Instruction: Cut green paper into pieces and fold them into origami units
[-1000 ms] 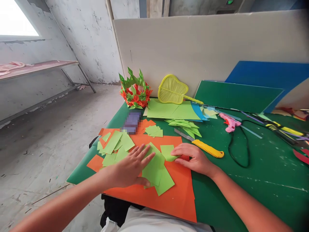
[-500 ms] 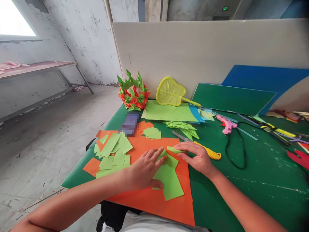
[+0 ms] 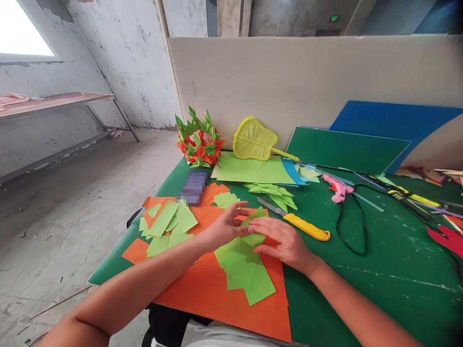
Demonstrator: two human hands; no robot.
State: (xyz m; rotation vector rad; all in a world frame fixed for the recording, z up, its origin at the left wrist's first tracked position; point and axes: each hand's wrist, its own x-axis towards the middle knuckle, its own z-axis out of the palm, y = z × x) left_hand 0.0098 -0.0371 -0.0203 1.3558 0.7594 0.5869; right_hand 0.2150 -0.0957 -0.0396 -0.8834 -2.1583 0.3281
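Note:
Over the orange sheet (image 3: 224,299), both hands are at one small piece of light green paper (image 3: 257,214). My left hand (image 3: 231,225) has its thumb at the paper's left side, the other fingers curved above. From the right, my right hand (image 3: 285,241) pinches the same piece, its fingers covering part of it. Loose green paper squares (image 3: 249,277) lie overlapping on the orange sheet just below the hands. More green pieces (image 3: 166,221) are heaped to the left of my left hand. A yellow-handled utility knife (image 3: 307,227) lies beyond my right hand.
A paper crown (image 3: 199,140) of green and red folds stands at the back left. Behind lie folded green leaves (image 3: 277,193), green sheets (image 3: 249,166) and a yellow fan (image 3: 255,139). A pink glue gun (image 3: 338,188) with its black cord is on the right.
My left hand has lifted off the green squares and moved up to the right. My right hand has come left, bringing the small green piece between both hands.

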